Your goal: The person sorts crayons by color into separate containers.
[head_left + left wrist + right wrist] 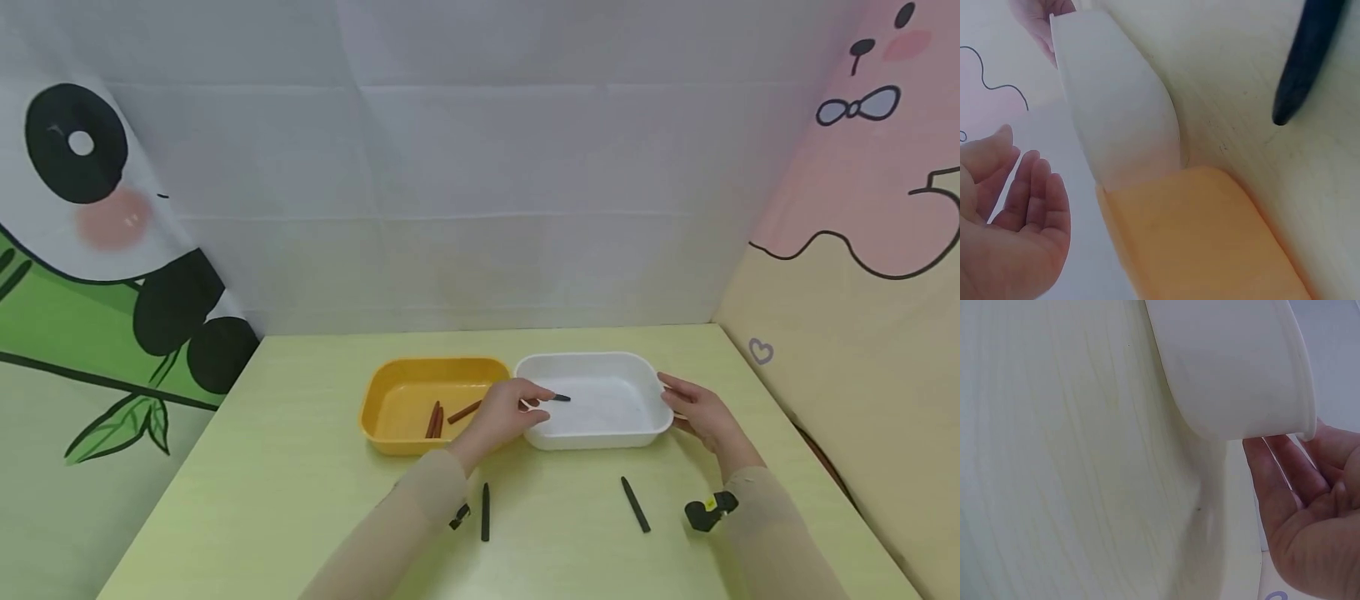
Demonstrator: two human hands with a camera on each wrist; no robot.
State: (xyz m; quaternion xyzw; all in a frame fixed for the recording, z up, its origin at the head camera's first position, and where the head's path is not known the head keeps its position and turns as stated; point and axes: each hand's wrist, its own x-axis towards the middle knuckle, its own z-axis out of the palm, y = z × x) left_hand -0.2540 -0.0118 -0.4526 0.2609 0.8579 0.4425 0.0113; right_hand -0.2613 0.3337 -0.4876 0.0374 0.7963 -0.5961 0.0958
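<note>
My left hand (504, 408) is over the left end of the white tray (592, 441), its fingers loosely bent and apart from the thumb. A short black crayon-like stick (562, 398) shows just beyond its fingertips; whether they touch is hard to tell. Nothing shows between the fingers of the left hand (1022, 231) in the left wrist view. At the tray's right end, my right hand (701, 414) touches the outer wall and rim with extended fingers. The right wrist view shows these fingers (1269, 481) against the white wall.
Left of the white tray, adjoining it, stands a yellow tray (397, 371) with several brown-red sticks (433, 421). Two black sticks lie in front on the table, one left (485, 512) and one right (635, 505). A pale wall (487, 250) rises behind the table.
</note>
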